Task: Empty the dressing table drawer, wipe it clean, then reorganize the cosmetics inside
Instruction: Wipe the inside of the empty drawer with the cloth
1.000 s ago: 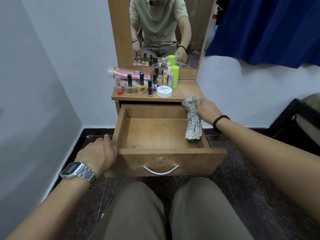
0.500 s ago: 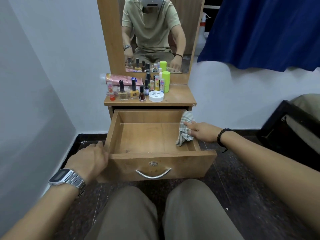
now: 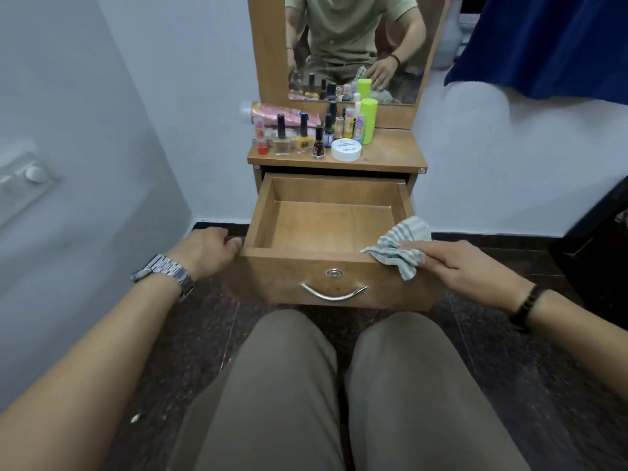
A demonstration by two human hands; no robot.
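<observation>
The wooden drawer [image 3: 316, 271] stands pulled out, with nothing inside. My right hand [image 3: 465, 266] presses a grey striped cloth [image 3: 399, 249] onto the drawer's front right corner, the cloth draped over the rim. My left hand [image 3: 207, 249] grips the drawer's front left corner. On the dressing table top [image 3: 390, 154] stand the cosmetics: several nail polish bottles [image 3: 302, 137], a white round jar [image 3: 346, 149], a green bottle [image 3: 368, 120] and a pink tube [image 3: 282, 115] lying at the back.
A mirror [image 3: 353, 45] rises behind the table top. My knees [image 3: 339, 385] are just below the drawer front and its metal handle [image 3: 333, 293]. A white wall closes the left side; a blue curtain [image 3: 550, 42] and a dark chair [image 3: 598, 253] are at the right.
My right hand has carried the cloth from the drawer's back right side forward along the right wall to the front right corner. My left hand stays on the front left corner.
</observation>
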